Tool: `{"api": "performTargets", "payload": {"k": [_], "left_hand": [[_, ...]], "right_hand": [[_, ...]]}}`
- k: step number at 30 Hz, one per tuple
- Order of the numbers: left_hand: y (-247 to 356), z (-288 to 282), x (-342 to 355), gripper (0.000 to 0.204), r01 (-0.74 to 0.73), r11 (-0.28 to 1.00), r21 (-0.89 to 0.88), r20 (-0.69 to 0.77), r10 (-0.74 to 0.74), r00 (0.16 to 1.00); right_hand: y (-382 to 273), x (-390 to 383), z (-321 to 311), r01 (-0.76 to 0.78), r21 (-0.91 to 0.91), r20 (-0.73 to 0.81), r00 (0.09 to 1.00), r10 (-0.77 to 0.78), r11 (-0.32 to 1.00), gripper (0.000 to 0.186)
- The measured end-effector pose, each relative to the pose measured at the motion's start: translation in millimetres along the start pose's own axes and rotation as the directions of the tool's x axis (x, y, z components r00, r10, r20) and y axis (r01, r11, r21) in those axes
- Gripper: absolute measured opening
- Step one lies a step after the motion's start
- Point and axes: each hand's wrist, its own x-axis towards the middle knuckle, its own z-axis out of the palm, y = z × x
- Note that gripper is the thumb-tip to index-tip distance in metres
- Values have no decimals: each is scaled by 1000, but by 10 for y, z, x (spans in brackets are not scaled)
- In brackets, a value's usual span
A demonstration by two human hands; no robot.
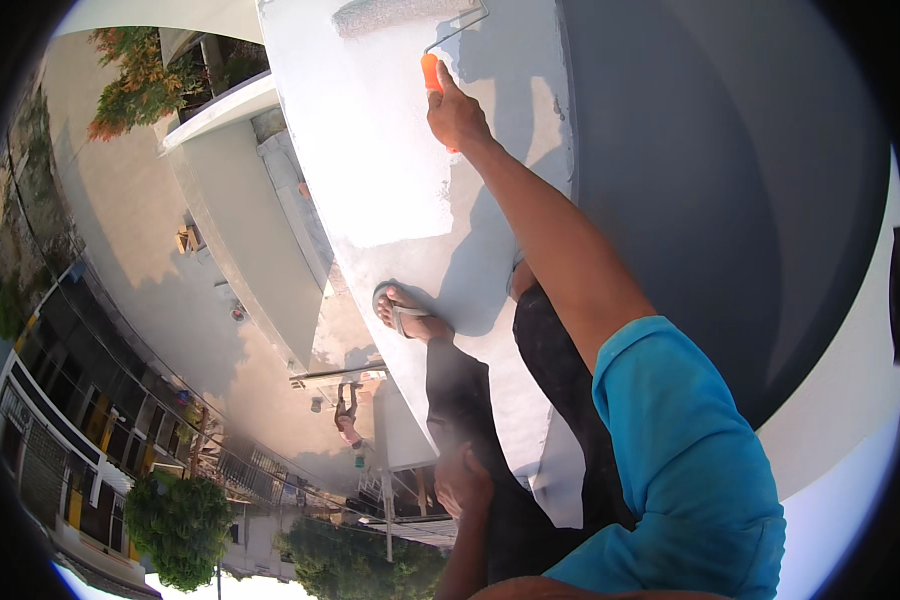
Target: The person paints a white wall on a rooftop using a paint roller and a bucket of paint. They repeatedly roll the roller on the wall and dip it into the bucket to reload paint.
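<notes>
My right hand (455, 118) grips the orange handle (430, 72) of a paint roller, whose pale sleeve (395, 16) is against the white surface (360, 160) of a narrow ledge under my feet. Bright paint covers part of it. My left hand (458, 480) is low in view beside my dark-trousered leg, fingers curled; what they hold, if anything, I cannot make out. One sandalled foot (405, 312) rests at the ledge's left side; the other (520, 280) is mostly hidden behind my right arm.
The ledge's left edge drops to pavement (130, 200) far below, where a person (347, 420) is. A grey wall (700, 180) runs along the right. Lower structures (220, 230), trees (175, 525) and buildings lie beyond the drop.
</notes>
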Motion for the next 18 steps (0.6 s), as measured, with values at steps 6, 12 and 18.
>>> {"api": "performTargets", "payload": {"k": [6, 12, 18], "left_hand": [[16, 55, -4, 19, 139, 989, 47, -46, -137, 990], [35, 72, 10, 19, 109, 989, 99, 10, -110, 994], [-44, 47, -76, 18, 133, 990, 55, -1, -133, 991]], "right_hand": [[-507, 483, -287, -4, 165, 61, 998, -6, 986, 66], [-274, 434, -129, 51, 64, 67, 996, -56, 997, 55], [-573, 387, -170, 90, 96, 66, 993, -96, 991, 66]]}}
